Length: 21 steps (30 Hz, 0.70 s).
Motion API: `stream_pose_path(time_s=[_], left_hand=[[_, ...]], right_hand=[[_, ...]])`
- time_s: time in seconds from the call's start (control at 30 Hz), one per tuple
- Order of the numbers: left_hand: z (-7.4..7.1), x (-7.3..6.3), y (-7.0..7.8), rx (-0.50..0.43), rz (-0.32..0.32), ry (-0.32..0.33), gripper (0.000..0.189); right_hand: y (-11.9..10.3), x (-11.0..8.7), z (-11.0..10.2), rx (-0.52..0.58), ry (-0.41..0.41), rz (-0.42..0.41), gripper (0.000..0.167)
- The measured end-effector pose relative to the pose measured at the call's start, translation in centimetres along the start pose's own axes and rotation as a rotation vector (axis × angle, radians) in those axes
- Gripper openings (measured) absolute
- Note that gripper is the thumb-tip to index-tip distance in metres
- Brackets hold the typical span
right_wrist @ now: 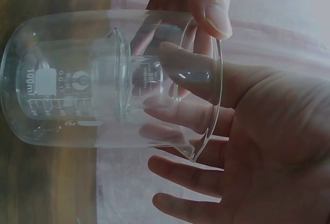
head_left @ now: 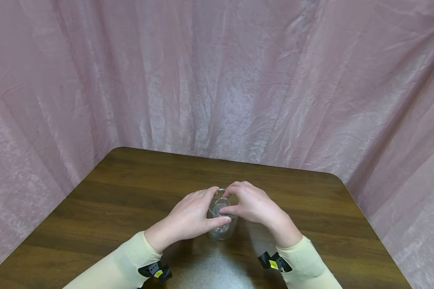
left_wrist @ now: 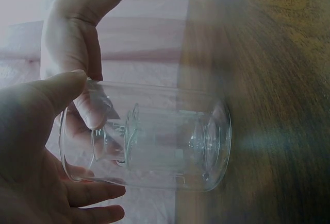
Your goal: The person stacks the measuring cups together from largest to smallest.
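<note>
A large clear glass beaker stands upright on the table. Inside it sits a beaker marked 100ml, and a still smaller beaker is nested in the top of that one. My left hand holds the large beaker near its rim, thumb on the near side and index finger on the far side. From the other side my right hand reaches over the rim into the large beaker. Its thumb and fingers pinch the smallest beaker, as the right wrist view shows.
The brown wooden table has rounded far corners. Pink velvety curtains hang behind it and along both sides. Each wrist wears a black strapped camera, the left camera and the right camera.
</note>
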<state>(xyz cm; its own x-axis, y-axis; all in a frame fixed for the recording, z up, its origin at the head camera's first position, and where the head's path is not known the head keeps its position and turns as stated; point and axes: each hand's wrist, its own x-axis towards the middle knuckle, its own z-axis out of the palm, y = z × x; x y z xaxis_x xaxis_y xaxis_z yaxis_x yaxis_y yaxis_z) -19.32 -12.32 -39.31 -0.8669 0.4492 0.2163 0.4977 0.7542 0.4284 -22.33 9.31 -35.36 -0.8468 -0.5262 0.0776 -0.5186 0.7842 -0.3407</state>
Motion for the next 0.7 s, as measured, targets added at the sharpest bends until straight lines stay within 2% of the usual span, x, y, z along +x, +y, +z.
stream_pose_path(time_s=[0.7], left_hand=[[-0.09,-0.06,0.08,-0.013,0.001,0.001,0.087]], right_hand=[[-0.66,0.58,-0.45,-0.062,-0.054,0.049,0.029]])
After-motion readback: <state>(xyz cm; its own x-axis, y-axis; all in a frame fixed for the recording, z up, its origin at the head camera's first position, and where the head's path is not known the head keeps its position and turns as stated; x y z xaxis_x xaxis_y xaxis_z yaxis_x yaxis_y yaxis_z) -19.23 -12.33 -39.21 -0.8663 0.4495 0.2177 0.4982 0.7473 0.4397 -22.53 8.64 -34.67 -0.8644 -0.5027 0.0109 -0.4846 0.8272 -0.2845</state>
